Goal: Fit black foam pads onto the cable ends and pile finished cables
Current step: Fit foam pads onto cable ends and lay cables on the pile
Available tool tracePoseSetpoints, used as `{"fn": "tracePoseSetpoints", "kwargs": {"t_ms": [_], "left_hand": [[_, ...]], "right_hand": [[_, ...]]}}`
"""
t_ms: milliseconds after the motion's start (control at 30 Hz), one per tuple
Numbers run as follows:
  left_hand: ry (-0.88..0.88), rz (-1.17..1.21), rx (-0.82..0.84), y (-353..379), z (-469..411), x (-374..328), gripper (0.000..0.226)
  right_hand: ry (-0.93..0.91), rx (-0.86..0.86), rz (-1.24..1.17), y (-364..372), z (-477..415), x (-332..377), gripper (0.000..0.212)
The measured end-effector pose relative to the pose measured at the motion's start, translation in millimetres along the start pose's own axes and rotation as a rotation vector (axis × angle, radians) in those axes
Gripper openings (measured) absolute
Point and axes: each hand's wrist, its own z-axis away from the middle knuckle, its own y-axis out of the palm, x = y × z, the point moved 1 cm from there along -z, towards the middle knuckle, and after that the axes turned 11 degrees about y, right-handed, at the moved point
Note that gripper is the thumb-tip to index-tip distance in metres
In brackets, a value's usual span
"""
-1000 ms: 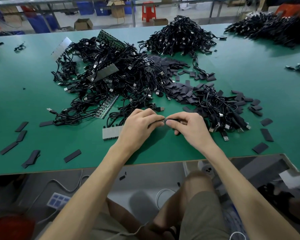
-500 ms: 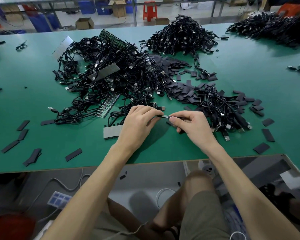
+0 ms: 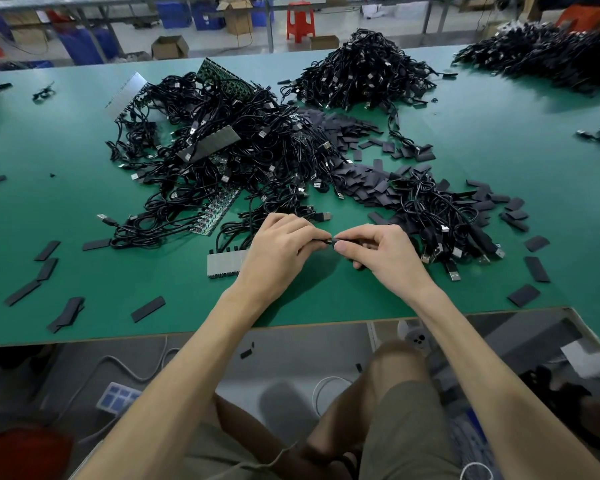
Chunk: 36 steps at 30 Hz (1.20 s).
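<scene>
Cartons (image 3: 169,46) and a red stool (image 3: 300,20) sit beyond the green table (image 3: 499,140). Near its front edge my left hand (image 3: 278,251) and right hand (image 3: 385,252) both pinch one cable end (image 3: 328,241), lying crosswise, left to right.

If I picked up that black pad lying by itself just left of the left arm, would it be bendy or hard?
Probably bendy: the pad is a thin flat strip, and the task calls it foam. It is likely very light too. Pushed, it should slide across the smooth green table rather than roll, since it has no round side.
</scene>
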Motion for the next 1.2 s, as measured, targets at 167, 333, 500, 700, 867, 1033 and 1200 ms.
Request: {"fn": "tracePoseSetpoints", "kwargs": {"t_ms": [167,333,500,700,867,1033,1200], "left_hand": [[0.044,-0.007,-0.008,1.9,1.0,0.9,0.009],[0.050,-0.040,-0.019,1.0,0.4,0.0,0.010],[0.063,-0.038,-0.013,-0.1,0.0,-2.3,0.013],[0.065,0.001,-0.024,-1.0,0.0,-1.9,0.009],[0.033,0.014,-0.039,0.5,0.5,-1.3,0.010],[0.029,0.026,-0.027,0.8,1.3,0.7,0.009],[0.073,0.023,-0.022,0.3,1.6,-0.4,0.008]], "right_hand": [[0.003,0.012,-0.008,-0.4,-0.5,-1.9,0.017],[0.002,0.017,0.005,1.3,-1.0,-2.6,0.014],[-0.005,0.063,-0.041,0.4,1.4,-1.0,0.008],[0.009,0.092,-0.108,-1.1,0.9,0.2,0.012],[0.020,0.130,-0.159,-2.2,-0.2,-0.8,0.010],[0.017,0.152,-0.185,-1.9,0.2,1.0,0.012],[0.011,0.131,-0.140,0.4,1.3,2.7,0.011]]}}
